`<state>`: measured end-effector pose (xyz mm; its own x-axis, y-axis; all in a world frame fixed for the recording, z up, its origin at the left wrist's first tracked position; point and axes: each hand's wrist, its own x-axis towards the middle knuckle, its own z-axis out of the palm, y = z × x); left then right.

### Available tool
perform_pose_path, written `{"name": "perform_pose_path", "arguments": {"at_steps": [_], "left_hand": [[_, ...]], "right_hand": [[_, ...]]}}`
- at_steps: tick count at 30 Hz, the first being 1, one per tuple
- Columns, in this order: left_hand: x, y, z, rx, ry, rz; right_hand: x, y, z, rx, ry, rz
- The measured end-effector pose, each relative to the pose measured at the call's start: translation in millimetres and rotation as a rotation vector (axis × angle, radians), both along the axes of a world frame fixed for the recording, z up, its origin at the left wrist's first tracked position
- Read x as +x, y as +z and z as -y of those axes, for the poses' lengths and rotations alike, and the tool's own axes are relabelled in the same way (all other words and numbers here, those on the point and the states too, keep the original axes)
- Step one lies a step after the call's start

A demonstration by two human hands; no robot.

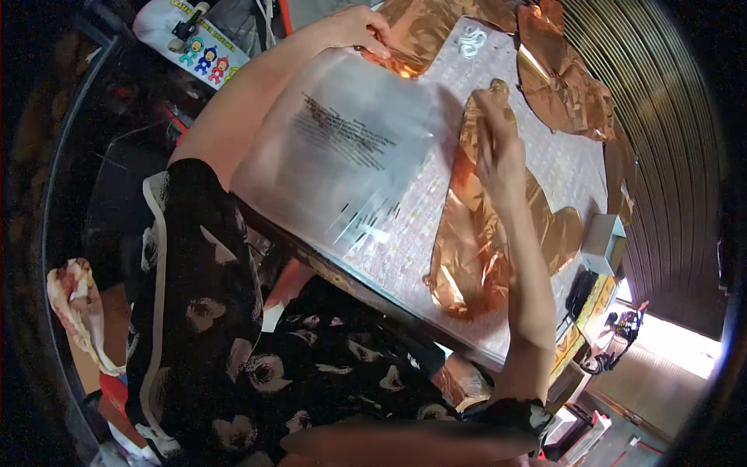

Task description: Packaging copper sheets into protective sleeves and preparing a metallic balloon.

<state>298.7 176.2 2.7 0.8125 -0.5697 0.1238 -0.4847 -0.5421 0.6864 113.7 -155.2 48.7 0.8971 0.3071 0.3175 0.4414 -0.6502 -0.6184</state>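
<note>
My left hand (360, 31) is at the far side of the table, its fingers curled and closed on the edge of a flat copper-coloured foil balloon (416, 27). Beneath that forearm lies a large frosted plastic bag (334, 148) with dark print. Over a second flat foil balloon (471, 265), long and crinkled, my right hand (498, 144) reaches with fingers stretched out, slightly blurred. Whether those fingertips press on the foil is hard to see. More copper foil balloons (564, 78) lie along the table's far right edge.
A coil of white ribbon (471, 40) rests on the patterned tabletop (560, 159). Near the right edge stands a small white box (604, 243). A white board with colourful cartoon figures (183, 47) is at upper left. A ribbed shutter (661, 117) rises behind the table.
</note>
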Motion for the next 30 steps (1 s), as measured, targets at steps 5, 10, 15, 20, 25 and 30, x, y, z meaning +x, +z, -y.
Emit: {"name": "perform_pose_path", "arguments": {"at_steps": [5, 10, 15, 20, 25, 30], "left_hand": [[9, -5, 7, 0.03, 0.128, -0.042], [17, -8, -21, -0.044, 0.258, -0.079], [4, 20, 8, -0.439, 0.398, 0.019], [-8, 8, -9, -0.027, -0.068, 0.121], [-8, 2, -5, 0.081, 0.014, 0.064], [-8, -5, -5, -0.083, -0.058, 0.248]], "right_hand": [[123, -37, -45, 0.229, 0.13, -0.035], [157, -66, -88, 0.587, 0.189, -0.345], [167, -87, -68, 0.547, -0.092, -0.097], [169, -85, -69, 0.462, -0.177, -0.041], [164, -80, -72, 0.451, -0.167, -0.036], [169, -86, -71, 0.49, -0.143, 0.015]]}}
